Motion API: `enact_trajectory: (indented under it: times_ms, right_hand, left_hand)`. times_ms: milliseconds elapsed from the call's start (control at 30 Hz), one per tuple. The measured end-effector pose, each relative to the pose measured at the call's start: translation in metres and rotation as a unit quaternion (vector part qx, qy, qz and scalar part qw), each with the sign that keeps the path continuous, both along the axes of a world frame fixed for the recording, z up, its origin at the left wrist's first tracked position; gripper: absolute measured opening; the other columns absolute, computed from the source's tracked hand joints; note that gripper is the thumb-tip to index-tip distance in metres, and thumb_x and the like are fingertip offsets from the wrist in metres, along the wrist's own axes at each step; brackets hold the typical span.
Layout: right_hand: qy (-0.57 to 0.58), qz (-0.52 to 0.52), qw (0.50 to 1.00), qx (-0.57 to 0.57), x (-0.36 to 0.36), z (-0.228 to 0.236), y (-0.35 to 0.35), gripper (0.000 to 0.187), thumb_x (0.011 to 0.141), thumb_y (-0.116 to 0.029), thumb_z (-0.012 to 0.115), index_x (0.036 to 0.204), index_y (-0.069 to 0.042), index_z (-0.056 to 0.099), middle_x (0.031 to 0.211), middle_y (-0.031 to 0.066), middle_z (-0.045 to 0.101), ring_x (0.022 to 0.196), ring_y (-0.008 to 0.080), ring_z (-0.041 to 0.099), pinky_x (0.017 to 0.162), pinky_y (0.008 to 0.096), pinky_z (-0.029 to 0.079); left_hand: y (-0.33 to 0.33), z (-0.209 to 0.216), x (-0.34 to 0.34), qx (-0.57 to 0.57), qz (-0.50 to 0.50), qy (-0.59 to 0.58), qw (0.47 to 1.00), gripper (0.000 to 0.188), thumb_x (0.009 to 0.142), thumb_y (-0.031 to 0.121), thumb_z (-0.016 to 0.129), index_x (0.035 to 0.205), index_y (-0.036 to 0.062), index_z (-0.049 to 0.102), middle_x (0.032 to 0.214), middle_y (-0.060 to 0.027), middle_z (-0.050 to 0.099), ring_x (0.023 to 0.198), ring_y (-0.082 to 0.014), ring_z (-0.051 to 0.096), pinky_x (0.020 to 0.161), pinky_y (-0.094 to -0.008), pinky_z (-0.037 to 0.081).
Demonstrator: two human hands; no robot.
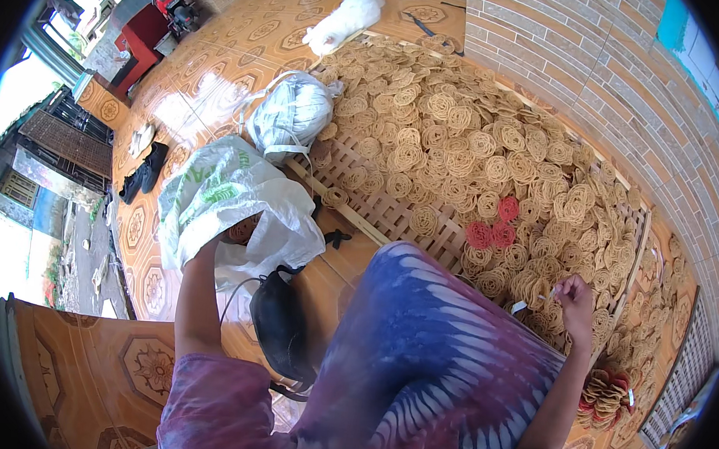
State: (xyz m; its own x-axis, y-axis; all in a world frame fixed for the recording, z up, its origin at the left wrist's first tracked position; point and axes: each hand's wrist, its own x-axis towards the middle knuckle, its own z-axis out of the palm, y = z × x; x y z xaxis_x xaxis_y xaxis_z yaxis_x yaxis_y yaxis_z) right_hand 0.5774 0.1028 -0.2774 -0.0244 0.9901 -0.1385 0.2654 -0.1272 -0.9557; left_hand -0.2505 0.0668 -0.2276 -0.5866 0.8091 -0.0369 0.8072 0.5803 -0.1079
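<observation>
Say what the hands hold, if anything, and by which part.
Cannot be told: the left hand is hidden inside the white bag; the right hand curls near the tan coils, any hold unclear.

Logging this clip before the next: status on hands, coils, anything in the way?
Left forearm into white sack, hand hidden. Right hand at tan coils, fingers curled, contact unclear. Coils spread over slatted rack. Black bag beside forearm.

The cloth (444,320) is purple and blue, with white streaks like feathers. The left sleeve (215,401) is short and pinkish purple.
</observation>
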Motion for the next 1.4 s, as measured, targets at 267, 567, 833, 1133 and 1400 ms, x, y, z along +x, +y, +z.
enact_trajectory:
  times_ms: [267, 567, 833, 1133, 1400]
  right_hand:
    - [0.024, 0.005, 1.000, -0.004, -0.001, -0.002, 0.000, 0.024, 0.090, 0.015, 0.053, 0.081, -0.005, 0.043, 0.085, 0.0070, 0.057, 0.073, 0.0121, 0.052, 0.069, 0.0278, 0.046]
    - [0.005, 0.008, 1.000, -0.005, -0.004, 0.000, 0.001, 0.024, 0.091, 0.014, 0.054, 0.081, -0.005, 0.043, 0.084, 0.0069, 0.057, 0.073, 0.0126, 0.053, 0.069, 0.0281, 0.047]
    - [0.019, -0.002, 1.000, -0.006, -0.001, -0.003, -0.001, 0.023, 0.092, 0.013, 0.055, 0.082, -0.005, 0.044, 0.085, 0.0068, 0.057, 0.072, 0.0119, 0.052, 0.069, 0.0273, 0.046]
    - [0.011, 0.009, 1.000, 0.007, -0.002, -0.006, -0.001, 0.023, 0.088, 0.015, 0.056, 0.082, -0.004, 0.045, 0.085, 0.0076, 0.061, 0.074, 0.0132, 0.058, 0.069, 0.0281, 0.049]
    - [-0.003, 0.007, 1.000, -0.004, -0.006, 0.002, -0.003, 0.025, 0.085, 0.017, 0.058, 0.082, -0.004, 0.045, 0.086, 0.0070, 0.062, 0.075, 0.0128, 0.058, 0.071, 0.0279, 0.050]
  left_hand:
    - [0.003, 0.011, -0.006, 0.006, 0.003, -0.002, 1.000, 0.039, 0.086, 0.028, 0.068, 0.118, 0.0053, 0.067, 0.118, -0.0206, 0.067, 0.112, -0.0371, 0.061, 0.099, -0.0447, 0.045]
    - [0.003, 0.001, -0.001, 0.007, 0.002, 0.000, 1.000, 0.038, 0.084, 0.027, 0.071, 0.114, 0.0048, 0.069, 0.114, -0.0212, 0.069, 0.107, -0.0374, 0.064, 0.096, -0.0449, 0.048]
    - [0.001, 0.000, -0.004, 0.019, 0.002, 0.001, 1.000, 0.037, 0.082, 0.026, 0.073, 0.111, 0.0044, 0.070, 0.109, -0.0217, 0.071, 0.103, -0.0376, 0.067, 0.093, -0.0451, 0.050]
    - [-0.022, 0.034, 0.129, 0.190, -0.140, -0.051, 0.970, 0.035, 0.079, 0.025, 0.076, 0.107, 0.0039, 0.072, 0.105, -0.0223, 0.072, 0.098, -0.0378, 0.069, 0.089, -0.0454, 0.052]
    - [0.021, 0.079, 0.368, 0.152, -0.298, -0.360, 0.871, 0.031, 0.086, 0.019, 0.076, 0.113, 0.0045, 0.072, 0.089, -0.0198, 0.074, 0.083, -0.0325, 0.074, 0.076, -0.0398, 0.058]
